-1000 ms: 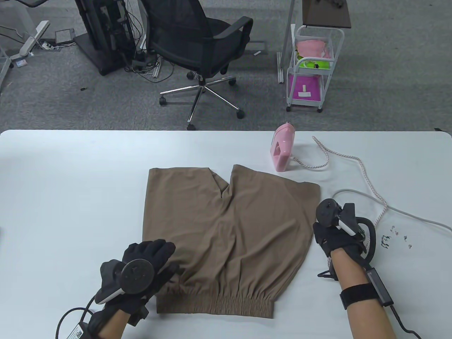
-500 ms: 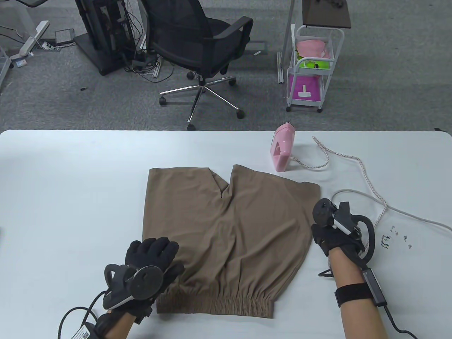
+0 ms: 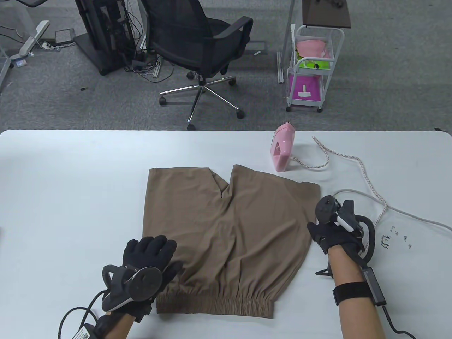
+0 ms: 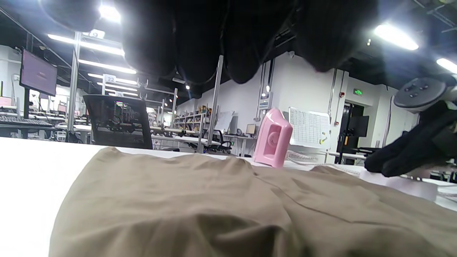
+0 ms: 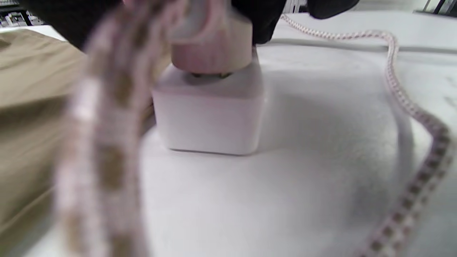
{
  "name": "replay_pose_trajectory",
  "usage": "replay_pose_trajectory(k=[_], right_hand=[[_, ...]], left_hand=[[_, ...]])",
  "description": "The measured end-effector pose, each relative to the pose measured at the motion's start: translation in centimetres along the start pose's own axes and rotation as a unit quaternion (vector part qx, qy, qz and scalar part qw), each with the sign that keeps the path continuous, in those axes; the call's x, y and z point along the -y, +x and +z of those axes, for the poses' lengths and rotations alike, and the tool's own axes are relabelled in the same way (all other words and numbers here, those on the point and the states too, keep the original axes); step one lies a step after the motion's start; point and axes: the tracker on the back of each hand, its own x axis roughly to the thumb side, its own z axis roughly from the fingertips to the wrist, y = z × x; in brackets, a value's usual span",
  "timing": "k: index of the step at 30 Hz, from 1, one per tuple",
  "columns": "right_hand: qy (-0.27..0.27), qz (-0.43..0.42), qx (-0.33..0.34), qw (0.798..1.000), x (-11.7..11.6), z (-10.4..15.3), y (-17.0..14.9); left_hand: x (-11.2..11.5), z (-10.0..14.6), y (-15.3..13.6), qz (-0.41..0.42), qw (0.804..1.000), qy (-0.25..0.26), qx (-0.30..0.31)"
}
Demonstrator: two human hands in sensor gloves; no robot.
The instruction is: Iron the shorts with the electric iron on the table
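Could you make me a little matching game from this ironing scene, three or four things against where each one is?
Things:
1. iron
2. shorts
3. left hand
4. plug

Places:
A. spread flat mid-table
B. standing on end beyond the shorts
C. on a white socket block, under the right hand
D. resting on the shorts near the waistband

Pairs: 1-B, 2-A, 3-D, 4-C

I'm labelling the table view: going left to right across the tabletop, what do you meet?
Left hand → brown shorts → pink iron → right hand → braided cord → small dark bits.
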Motion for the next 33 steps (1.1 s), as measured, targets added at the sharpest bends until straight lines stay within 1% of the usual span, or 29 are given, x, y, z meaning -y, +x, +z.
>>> replay_pose_trajectory(k=[3, 6, 7, 9, 12, 13, 15, 18, 21, 25, 27, 29, 33], right_hand=[[0.005, -0.052, 0.006, 0.999, 0.4, 0.5, -0.8], [-0.022, -0.068, 0.014, 0.997, 1.3, 1.7, -1.0], [-0.041, -0.072, 0.020, 0.996, 1.8, 2.5, -0.8], [-0.056, -0.070, 0.028, 0.996, 2.6, 3.6, -0.4], [-0.088, -0.054, 0.048, 0.993, 3.9, 5.8, 1.0], [-0.105, -0.050, 0.061, 0.991, 4.5, 7.0, 2.0], [-0.122, -0.049, 0.078, 0.988, 4.9, 8.2, 3.2], [-0.156, -0.039, 0.114, 0.980, 5.0, 10.4, 5.9], [-0.174, -0.016, 0.143, 0.974, 4.6, 12.3, 8.4], [-0.211, 0.003, 0.195, 0.958, 2.8, 14.7, 11.8], [-0.215, 0.020, 0.207, 0.954, 2.0, 15.3, 12.7], [-0.225, 0.025, 0.218, 0.949, 0.5, 15.7, 13.6], [-0.250, 0.026, 0.233, 0.939, -2.2, 15.9, 14.9]], left_hand=[[-0.3, 0.1, 0.1, 0.000, 1.000, 0.018, -0.007], [-0.3, 0.1, 0.3, -0.008, 0.999, 0.035, -0.016], [-0.3, 0.1, 0.4, -0.009, 0.999, 0.043, -0.020], [-0.3, 0.1, 0.6, -0.013, 0.998, 0.056, -0.025], [-0.3, -0.1, 0.9, -0.022, 0.996, 0.074, -0.036], [-0.3, -0.1, 1.0, -0.023, 0.996, 0.077, -0.038], [-0.2, -0.2, 1.3, -0.030, 0.996, 0.079, -0.038], [-0.3, -0.2, 1.7, -0.043, 0.995, 0.088, -0.036], [-0.4, -0.1, 2.1, -0.043, 0.994, 0.098, -0.035], [-0.6, 0.1, 2.7, -0.048, 0.992, 0.114, -0.033], [-0.6, 0.2, 3.0, -0.047, 0.992, 0.115, -0.034], [-0.4, 0.2, 3.3, -0.048, 0.992, 0.114, -0.035], [-0.1, 0.2, 3.8, -0.059, 0.992, 0.111, -0.028]])
